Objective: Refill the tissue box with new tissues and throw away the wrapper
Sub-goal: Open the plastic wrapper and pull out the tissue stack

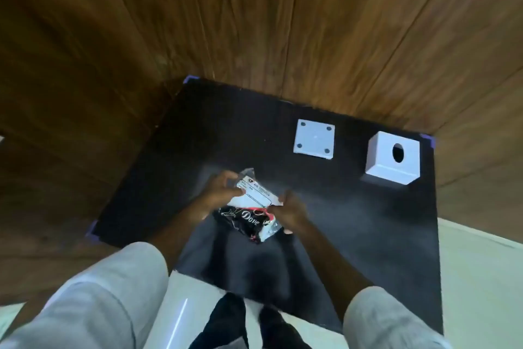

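A wrapped pack of tissues, with a white label on top and black "Dove" print below, is held above the black table. My left hand grips its upper left end. My right hand grips its right side. The clear wrapper crinkles at both ends. Farther back on the right stands the white tissue box cover, with an oval hole in its top. To its left lies the box's square white base plate, which has dark round pads at its corners.
Purple tape marks the table's corners. A wood-panelled wall rises behind the table. Pale floor shows on the right, and my dark feet stand below the near edge.
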